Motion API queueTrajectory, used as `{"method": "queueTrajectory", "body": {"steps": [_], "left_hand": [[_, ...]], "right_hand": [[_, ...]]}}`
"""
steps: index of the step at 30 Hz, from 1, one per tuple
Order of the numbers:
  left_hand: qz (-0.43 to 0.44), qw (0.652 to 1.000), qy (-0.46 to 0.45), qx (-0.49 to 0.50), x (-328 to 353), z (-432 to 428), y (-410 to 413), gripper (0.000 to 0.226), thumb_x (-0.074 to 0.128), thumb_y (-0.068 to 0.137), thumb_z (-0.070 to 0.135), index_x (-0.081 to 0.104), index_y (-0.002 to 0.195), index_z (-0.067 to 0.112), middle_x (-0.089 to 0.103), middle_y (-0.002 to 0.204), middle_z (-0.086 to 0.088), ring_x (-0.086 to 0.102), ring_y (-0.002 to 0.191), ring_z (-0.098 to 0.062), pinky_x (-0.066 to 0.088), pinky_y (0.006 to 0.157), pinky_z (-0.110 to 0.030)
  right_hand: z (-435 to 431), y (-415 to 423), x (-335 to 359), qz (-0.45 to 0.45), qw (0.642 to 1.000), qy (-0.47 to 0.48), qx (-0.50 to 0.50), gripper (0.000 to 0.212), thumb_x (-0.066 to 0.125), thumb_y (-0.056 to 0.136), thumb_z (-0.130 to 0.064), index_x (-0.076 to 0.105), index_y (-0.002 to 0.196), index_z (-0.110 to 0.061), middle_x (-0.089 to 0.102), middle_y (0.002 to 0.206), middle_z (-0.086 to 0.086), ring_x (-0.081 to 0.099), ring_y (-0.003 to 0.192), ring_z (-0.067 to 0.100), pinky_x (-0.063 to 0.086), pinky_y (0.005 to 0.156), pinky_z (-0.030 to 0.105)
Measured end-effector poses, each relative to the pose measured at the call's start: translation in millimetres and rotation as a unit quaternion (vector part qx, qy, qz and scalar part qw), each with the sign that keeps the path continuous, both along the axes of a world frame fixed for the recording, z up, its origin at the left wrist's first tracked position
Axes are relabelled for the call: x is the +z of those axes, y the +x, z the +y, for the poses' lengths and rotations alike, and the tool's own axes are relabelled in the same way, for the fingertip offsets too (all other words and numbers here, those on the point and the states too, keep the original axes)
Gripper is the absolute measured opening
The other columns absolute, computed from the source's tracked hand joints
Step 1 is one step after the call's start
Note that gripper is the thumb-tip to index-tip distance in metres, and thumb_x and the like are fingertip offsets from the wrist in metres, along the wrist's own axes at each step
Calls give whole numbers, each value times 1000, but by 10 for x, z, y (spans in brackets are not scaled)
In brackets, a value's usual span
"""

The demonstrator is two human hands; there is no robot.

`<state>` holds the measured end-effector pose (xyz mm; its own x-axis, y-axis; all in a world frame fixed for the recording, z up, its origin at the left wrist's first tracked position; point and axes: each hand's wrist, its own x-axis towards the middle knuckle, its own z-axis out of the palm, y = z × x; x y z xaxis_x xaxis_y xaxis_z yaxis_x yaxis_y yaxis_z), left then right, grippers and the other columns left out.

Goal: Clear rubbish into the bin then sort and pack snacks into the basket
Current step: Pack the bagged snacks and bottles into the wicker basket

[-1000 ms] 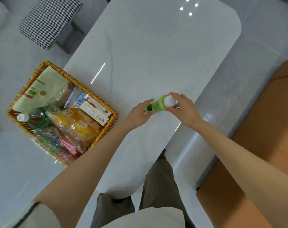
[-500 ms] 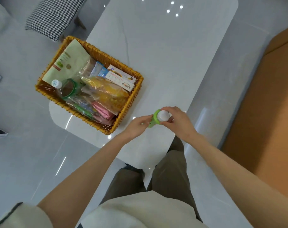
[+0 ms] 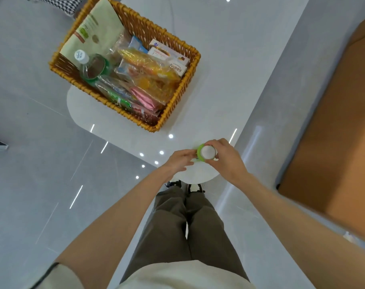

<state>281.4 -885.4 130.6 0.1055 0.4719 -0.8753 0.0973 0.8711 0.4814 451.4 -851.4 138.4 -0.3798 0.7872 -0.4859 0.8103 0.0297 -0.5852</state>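
Note:
A small green bottle with a white cap (image 3: 207,152) stands upright near the near end of the white table (image 3: 219,80). My right hand (image 3: 226,158) grips it around the cap end. My left hand (image 3: 180,161) touches the bottle's left side with its fingertips. A wicker basket (image 3: 177,105) sits at the table's left edge, packed with snack packets, a green pouch (image 3: 94,32), small boxes (image 3: 169,57) and a clear bottle (image 3: 87,67).
An orange-brown sofa or bench (image 3: 333,132) runs along the right. A checked stool (image 3: 58,5) shows at the top left. Glossy grey floor surrounds the table, and my legs stand just below its near end.
The view has tilted down and the basket now appears nearer the top. The green bottle has turned from lying sideways to standing upright, both hands staying on it.

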Motion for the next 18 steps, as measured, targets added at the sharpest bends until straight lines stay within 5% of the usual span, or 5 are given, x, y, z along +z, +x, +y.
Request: {"method": "queueTrajectory", "body": {"steps": [8, 18], "left_hand": [[10, 1000, -7, -8, -97, -218, 132, 37, 42, 101, 17, 51, 137, 20, 51, 138, -1, 54, 119, -17, 41, 94, -28], [27, 999, 5, 16, 5, -264, 205, 38, 46, 99, 20, 50, 137, 24, 52, 136, -1, 55, 107, -14, 40, 90, -27]], "right_hand": [[-310, 136, -132, -8, 999, 24, 20, 36, 69, 87, -14, 55, 119, -23, 50, 117, 2, 58, 86, 21, 54, 76, 37], [-364, 147, -79, -45, 999, 14, 24, 52, 64, 90, -18, 45, 137, -29, 41, 137, 0, 54, 110, 22, 54, 84, 39]]}}
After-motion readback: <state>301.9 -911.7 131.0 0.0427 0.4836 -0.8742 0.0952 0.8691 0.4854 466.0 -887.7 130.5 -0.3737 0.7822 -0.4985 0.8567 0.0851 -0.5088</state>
